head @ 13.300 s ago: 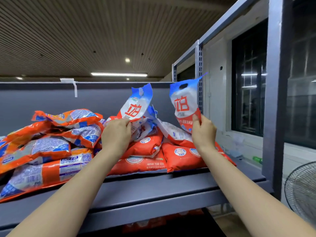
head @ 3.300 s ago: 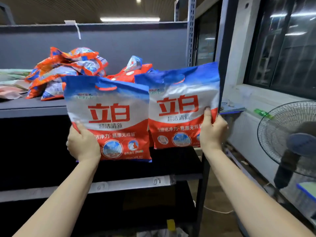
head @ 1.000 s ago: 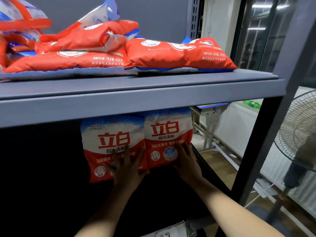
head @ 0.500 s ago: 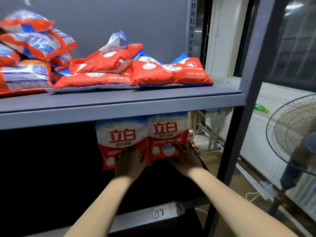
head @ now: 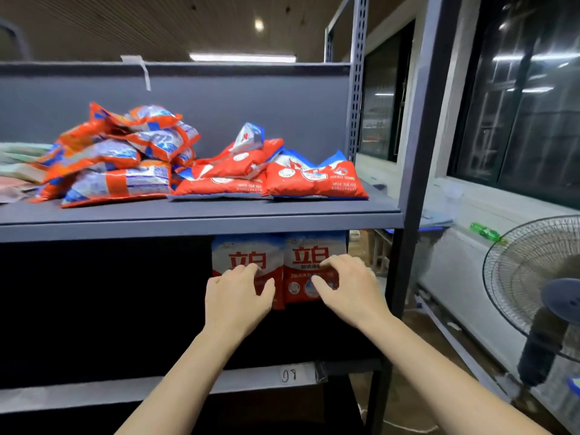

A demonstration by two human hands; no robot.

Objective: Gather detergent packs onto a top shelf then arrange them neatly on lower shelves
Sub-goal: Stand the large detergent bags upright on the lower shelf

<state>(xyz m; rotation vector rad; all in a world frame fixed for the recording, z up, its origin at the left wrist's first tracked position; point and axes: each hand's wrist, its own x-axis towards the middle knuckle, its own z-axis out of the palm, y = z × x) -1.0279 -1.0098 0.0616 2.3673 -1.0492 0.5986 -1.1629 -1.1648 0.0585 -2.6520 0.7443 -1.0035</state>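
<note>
Glossy plastic detergent packs (head: pixel 314 180); matt grey metal shelf (head: pixel 201 222).

Both arms reach forward, left hand (head: pixel 238 296) and right hand (head: pixel 346 285) with fingers loosely curled.

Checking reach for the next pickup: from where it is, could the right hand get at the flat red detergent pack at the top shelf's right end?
Probably yes: the red detergent pack lies uncovered near the shelf's front edge, above the right hand, nothing between.

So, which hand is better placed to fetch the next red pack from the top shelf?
The right hand, probably. The nearest flat red pack lies at the right end of the top shelf, almost straight above it. The left hand sits further left, in front of the left upright pack.
</note>
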